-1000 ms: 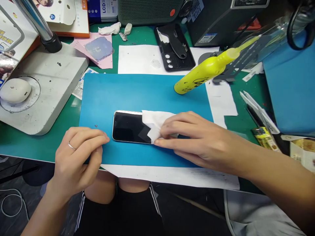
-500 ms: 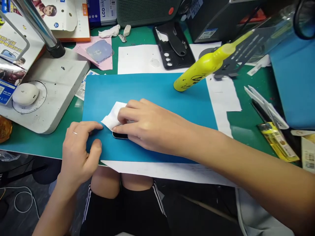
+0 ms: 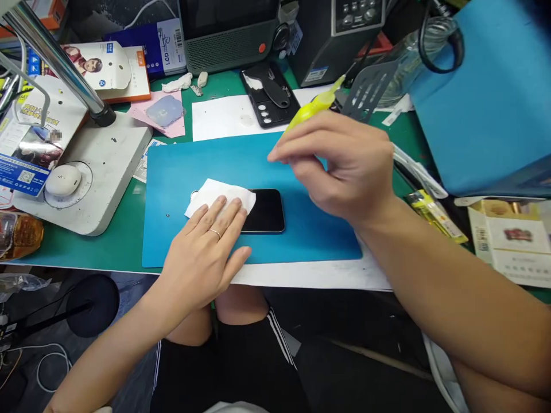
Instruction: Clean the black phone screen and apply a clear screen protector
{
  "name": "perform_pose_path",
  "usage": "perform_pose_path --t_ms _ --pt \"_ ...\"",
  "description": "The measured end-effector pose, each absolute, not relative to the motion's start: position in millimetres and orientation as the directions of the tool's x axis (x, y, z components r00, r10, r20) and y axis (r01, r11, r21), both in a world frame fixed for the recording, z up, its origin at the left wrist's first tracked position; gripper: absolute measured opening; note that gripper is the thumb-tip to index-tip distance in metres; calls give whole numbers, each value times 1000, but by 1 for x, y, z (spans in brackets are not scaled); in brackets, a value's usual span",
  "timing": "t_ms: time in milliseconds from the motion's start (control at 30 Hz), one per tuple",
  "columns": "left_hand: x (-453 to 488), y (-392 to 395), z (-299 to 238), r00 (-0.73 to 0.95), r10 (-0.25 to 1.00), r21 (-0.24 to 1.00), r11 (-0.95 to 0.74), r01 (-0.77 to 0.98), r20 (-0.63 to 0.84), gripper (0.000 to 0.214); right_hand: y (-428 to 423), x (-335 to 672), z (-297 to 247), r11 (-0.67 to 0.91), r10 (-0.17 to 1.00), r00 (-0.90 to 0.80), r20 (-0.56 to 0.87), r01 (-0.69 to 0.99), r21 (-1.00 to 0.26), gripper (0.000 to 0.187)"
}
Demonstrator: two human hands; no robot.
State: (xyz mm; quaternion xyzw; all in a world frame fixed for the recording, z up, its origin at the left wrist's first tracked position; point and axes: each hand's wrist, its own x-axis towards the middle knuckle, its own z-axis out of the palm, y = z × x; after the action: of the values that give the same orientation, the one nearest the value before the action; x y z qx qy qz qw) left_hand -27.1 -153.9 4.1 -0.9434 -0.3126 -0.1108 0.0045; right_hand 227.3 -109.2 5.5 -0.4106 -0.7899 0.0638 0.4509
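Note:
My left hand (image 3: 205,252) lies with fingers stretched out flat on a white wipe (image 3: 224,189). The wipe covers the left part of a phone (image 3: 263,211) with a black screen, lying on the blue mat (image 3: 170,241). To the right, my right hand (image 3: 340,166) is raised above the mat, fingers bent, with a gap between thumb and index finger. Behind it shows the upper part of a yellow squeeze bottle (image 3: 312,109) with a thin nozzle. The hand hides the bottle's lower part, and I cannot tell whether they touch.
Beyond the mat lies a black phone back (image 3: 270,94) with a dark tool on it. A lamp base (image 3: 116,189) carries a small white case (image 3: 63,180) at left. To the right are a yellow package (image 3: 437,217), a white box (image 3: 510,241) and a blue panel (image 3: 482,103).
My right hand has let go of the wipe and moved up and right, in front of the bottle. My left hand has moved right onto the wipe. The view has shifted.

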Motion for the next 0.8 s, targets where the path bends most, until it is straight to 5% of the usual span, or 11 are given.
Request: perform_pose_path --t_ms 300,567,800 --pt "-48 -177 8 654 738 -18 -661 750 165 59 -89 218 -15 531 841 -283 462 594 -604 30" --pt "45 -184 -7 711 685 82 -727 682 161 67 -85 222 -19 496 868 -320 379 538 -682 31" --pt "1 -189 -2 685 713 67 -699 712 152 64 -85 221 -18 453 890 -318 326 544 -706 32"
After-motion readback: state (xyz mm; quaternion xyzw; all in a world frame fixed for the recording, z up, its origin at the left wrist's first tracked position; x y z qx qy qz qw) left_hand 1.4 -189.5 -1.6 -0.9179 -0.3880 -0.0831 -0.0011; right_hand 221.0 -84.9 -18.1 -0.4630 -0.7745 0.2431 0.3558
